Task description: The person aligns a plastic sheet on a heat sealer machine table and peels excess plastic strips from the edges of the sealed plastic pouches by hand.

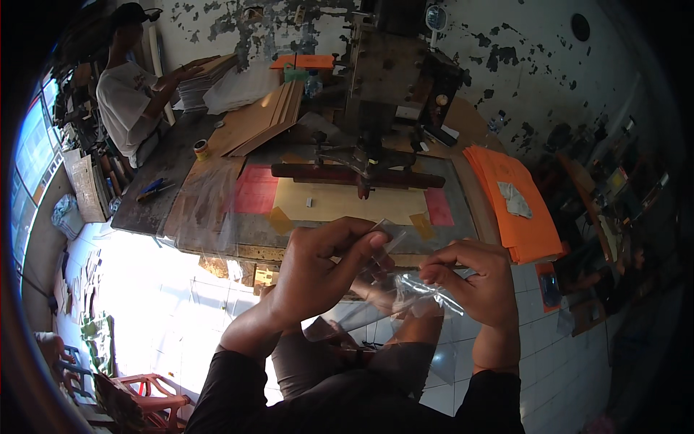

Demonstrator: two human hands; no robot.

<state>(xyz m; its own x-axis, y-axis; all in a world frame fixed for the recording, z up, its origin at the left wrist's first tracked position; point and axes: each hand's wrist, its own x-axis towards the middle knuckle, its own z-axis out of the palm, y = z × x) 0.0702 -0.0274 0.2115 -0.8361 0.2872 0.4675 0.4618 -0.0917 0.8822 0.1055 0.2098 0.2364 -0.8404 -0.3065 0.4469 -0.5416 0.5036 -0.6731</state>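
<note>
Both the left hand [325, 264] and right hand [473, 278] are pinching a clear bag [419, 289]; pulling unevenly is risking tearing the thin film.

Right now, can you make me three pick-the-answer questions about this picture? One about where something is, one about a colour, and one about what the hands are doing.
1. Where is the stack of orange sheets?
A. On the right side of the worktable
B. On the floor by the red plastic chair
C. In the other person's arms

2. What colour is the big sheet lying flat under the press machine?
A. Blue
B. Pale yellow
C. Black

3. What are the left hand and right hand doing?
A. Resting flat on the table
B. Both pinching a clear plastic bag
C. Hanging with nothing in them

Answers: 1 A, the orange stack lies at the table's right edge. 2 B, the sheet under the press is pale yellow. 3 B, fingers of both hands close on the crinkled clear bag.
</note>
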